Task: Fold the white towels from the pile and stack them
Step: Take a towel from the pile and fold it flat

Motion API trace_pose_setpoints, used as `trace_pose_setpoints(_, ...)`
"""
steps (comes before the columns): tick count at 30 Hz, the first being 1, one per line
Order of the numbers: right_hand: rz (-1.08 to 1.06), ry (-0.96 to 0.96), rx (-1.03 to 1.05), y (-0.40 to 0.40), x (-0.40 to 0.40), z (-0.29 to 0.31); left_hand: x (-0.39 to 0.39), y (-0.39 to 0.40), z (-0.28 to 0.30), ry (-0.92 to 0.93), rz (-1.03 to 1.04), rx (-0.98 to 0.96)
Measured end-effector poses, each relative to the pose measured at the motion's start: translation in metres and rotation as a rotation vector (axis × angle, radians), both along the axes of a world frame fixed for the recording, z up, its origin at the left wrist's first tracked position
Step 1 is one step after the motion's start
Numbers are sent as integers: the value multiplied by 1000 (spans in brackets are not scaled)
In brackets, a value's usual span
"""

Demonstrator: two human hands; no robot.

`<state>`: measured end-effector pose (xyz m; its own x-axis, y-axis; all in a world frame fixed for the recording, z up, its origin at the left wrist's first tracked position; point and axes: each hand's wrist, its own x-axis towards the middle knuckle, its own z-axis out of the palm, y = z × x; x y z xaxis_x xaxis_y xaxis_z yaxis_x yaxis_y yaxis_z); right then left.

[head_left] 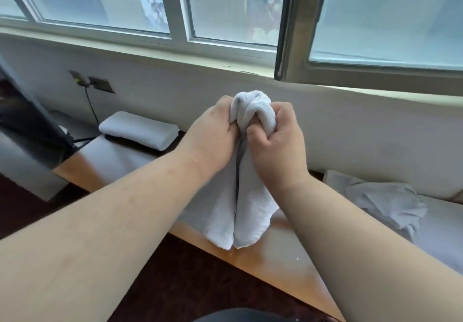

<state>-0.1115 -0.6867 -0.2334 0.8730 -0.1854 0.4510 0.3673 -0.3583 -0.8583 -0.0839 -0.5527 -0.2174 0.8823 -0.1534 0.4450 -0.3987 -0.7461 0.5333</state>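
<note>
In the head view, the left hand [213,133] and the right hand [275,141] both grip the bunched top of one white towel [250,206], fists close together. The towel hangs down over the wooden table [270,266]. A folded towel [139,129] lies far left; the crumpled towel pile [383,203] lies right.

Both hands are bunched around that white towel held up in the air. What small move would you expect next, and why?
Probably drawing the hands apart to spread the towel flat. The left hand and right hand grip it close together, so it hangs crumpled in two lobes and cannot be folded yet. One folded towel already lies on the left; the loose pile waits on the right.
</note>
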Motion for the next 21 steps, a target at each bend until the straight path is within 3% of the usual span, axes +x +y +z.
trace_pose_setpoints(13,89,133,1,119,93,-49,81,123,-30,217,75,65)
trace_pose_setpoints(21,116,406,-62,124,165,-111,158,141,-89,476,114,272)
